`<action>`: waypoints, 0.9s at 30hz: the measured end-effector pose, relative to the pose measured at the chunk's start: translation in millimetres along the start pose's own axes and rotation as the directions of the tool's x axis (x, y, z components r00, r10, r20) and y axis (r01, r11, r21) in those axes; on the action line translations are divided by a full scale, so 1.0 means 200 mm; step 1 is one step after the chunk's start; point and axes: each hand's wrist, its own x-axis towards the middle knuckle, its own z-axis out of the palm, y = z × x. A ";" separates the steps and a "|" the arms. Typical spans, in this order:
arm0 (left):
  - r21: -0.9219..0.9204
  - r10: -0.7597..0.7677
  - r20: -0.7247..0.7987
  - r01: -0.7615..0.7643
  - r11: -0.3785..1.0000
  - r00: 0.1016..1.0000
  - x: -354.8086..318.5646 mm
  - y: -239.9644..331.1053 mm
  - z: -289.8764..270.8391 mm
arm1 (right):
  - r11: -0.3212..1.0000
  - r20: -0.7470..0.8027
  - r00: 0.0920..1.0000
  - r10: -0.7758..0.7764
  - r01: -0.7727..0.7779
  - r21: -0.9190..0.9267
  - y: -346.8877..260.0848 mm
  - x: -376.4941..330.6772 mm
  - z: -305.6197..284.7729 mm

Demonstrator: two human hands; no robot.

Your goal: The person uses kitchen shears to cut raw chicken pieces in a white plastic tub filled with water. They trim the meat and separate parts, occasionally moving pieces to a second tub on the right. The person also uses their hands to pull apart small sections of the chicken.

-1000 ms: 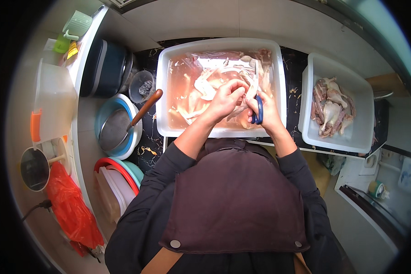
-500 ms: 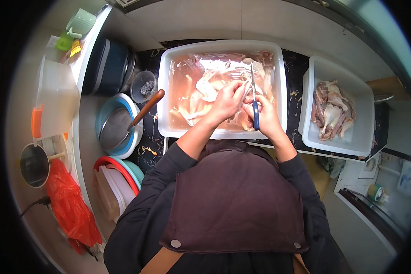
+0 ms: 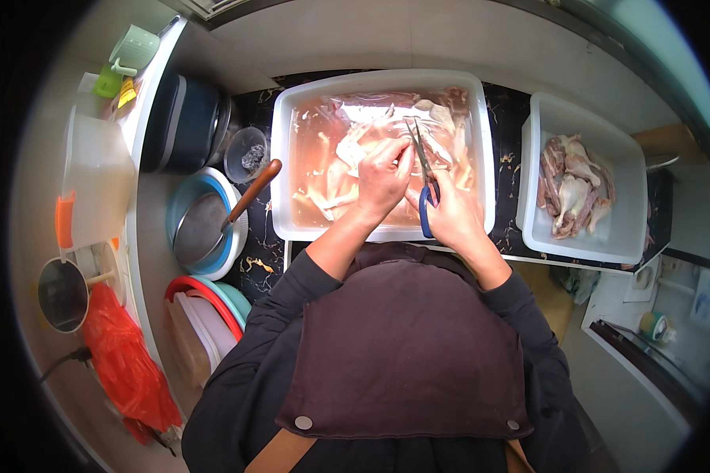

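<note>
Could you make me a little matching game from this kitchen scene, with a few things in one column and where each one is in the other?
Things:
1. scissors
2. large white tub
3. smaller white tub
4. wooden-handled strainer

Places:
A. at the far right, holding a pile of raw meat pieces
B. in the right hand, blades over the water
C. in the blue-rimmed bowl on the left
D. straight in front of the person, full of pinkish water

Pairs: 1-B, 2-D, 3-A, 4-C
</note>
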 end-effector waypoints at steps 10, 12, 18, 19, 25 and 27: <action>0.061 0.189 0.002 -0.188 0.980 0.982 0.00 -0.02 -0.02 | 0.997 -0.081 0.994 -0.078 0.080 0.017 -0.01 -0.02 0.01; 0.070 0.180 0.024 -0.181 0.981 0.983 0.00 -0.01 -0.02 | 0.993 -0.092 0.991 -0.100 0.106 0.055 0.01 -0.02 0.02; 0.047 0.158 0.046 -0.160 0.986 0.986 -0.02 -0.02 -0.03 | 0.995 -0.019 0.996 -0.092 0.092 0.033 0.00 -0.02 -0.03; 0.039 0.149 0.040 -0.151 0.988 0.988 -0.03 -0.02 -0.03 | 0.996 -0.001 0.996 -0.084 0.084 0.018 0.00 -0.02 -0.03; -0.037 0.011 0.037 -0.010 0.999 0.999 -0.07 -0.09 0.00 | 0.998 0.011 0.999 -0.051 0.050 0.048 0.07 0.01 0.07; -0.110 -0.104 0.061 0.110 0.988 0.993 -0.09 -0.14 0.02 | 0.998 0.019 0.999 -0.036 0.035 0.053 0.12 0.04 0.11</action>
